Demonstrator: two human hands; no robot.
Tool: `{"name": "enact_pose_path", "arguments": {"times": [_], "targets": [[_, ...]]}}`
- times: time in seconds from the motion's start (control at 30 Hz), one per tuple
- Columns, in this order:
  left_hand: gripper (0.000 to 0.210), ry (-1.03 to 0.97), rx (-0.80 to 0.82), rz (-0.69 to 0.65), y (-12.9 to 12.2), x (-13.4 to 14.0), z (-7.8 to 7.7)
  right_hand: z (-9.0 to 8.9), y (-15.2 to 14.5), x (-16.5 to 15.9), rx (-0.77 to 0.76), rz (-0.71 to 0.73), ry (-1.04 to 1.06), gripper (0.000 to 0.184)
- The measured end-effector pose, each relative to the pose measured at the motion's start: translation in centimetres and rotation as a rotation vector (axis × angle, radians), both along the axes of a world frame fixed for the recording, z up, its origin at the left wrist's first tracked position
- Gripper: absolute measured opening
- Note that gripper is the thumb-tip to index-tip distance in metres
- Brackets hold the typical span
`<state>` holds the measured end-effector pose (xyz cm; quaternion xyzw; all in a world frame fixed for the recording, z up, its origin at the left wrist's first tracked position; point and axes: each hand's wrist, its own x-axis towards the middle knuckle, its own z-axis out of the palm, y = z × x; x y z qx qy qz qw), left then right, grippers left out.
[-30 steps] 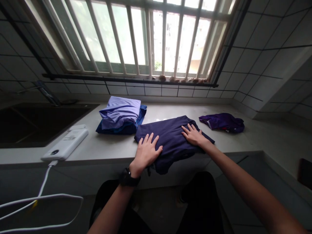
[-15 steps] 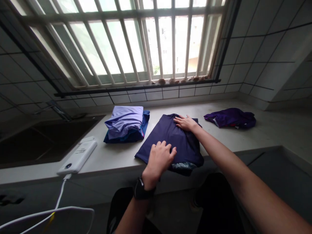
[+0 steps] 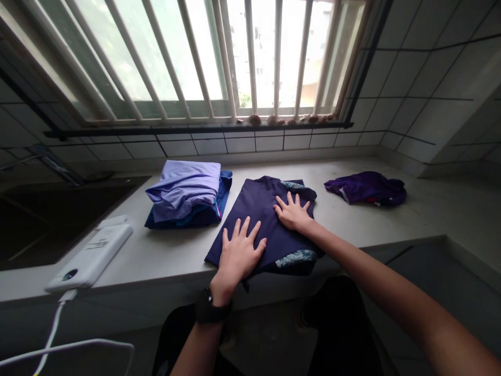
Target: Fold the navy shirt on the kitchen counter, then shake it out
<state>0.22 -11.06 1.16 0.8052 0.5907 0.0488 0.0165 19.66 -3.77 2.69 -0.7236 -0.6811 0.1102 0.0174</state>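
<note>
Left hand (image 3: pixel 239 256) and right hand (image 3: pixel 294 215) spread flat on the navy garment (image 3: pixel 256 201), gripping nothing; it lies at the tabletop (image 3: pixel 352 224) front edge. It looks light, soft (perhaps slippery), likely best held by opposite edges.

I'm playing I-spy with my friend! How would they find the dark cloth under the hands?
Below the barred window is a pale counter. Between its folded lavender-and-blue cloth pile and crumpled purple cloth lies the navy cloth. Only it shows bluish patterned patches and lies under the left hand and right hand.
</note>
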Motion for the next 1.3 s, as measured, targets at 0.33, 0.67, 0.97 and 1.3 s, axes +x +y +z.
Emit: {"name": "enact_pose_path", "arguments": {"times": [0.33, 0.67, 0.97, 1.3], "targets": [[0.062, -0.102, 0.063, 0.263, -0.9, 4.6, -0.6, 0.6, 4.7, 1.2, 0.048, 0.362, -0.108, 0.059], [0.063, -0.162, 0.074, 0.269, -0.8, 4.5, -0.5, 0.0, -4.8, 1.4, 0.288, 0.507, 0.002, 0.054], [0.063, -0.142, 0.029, 0.249, -1.5, 4.4, 0.4, -3.1, -11.7, 3.9, 0.364, 0.541, -0.035, 0.095], [0.093, -0.018, 0.156, -0.271, -5.6, -3.1, -2.5, -3.4, -13.1, 5.0, 0.426, 0.567, 0.113, 0.077]]}}
